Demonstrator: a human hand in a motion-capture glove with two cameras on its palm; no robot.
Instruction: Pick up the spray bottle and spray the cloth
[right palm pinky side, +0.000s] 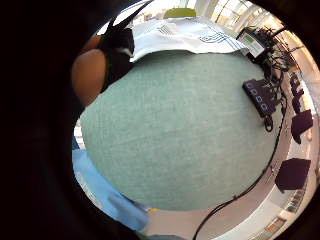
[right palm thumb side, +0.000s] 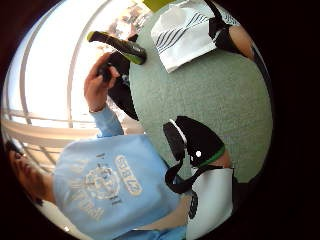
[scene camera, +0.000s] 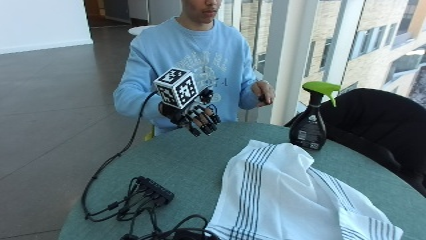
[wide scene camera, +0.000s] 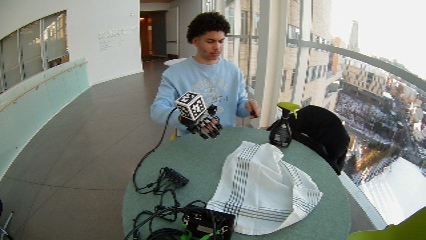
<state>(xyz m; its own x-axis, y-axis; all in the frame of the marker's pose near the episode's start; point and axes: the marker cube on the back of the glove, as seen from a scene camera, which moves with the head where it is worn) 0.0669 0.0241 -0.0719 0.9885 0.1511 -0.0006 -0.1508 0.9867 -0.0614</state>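
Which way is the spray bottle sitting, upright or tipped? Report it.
Upright: the spray bottle stands on its base on the table, green trigger head on top.

The person wears a light blue sweatshirt (scene camera: 200, 55) with a pale printed crest on the chest — long sleeves. The right hand (scene camera: 196, 117) wears a black glove — strapped.

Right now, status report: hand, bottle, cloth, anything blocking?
Gloved right hand raised above table edge, fingers loose, holding nothing. Spray bottle upright on table, untouched, beside the striped cloth. Nothing between hand and bottle.
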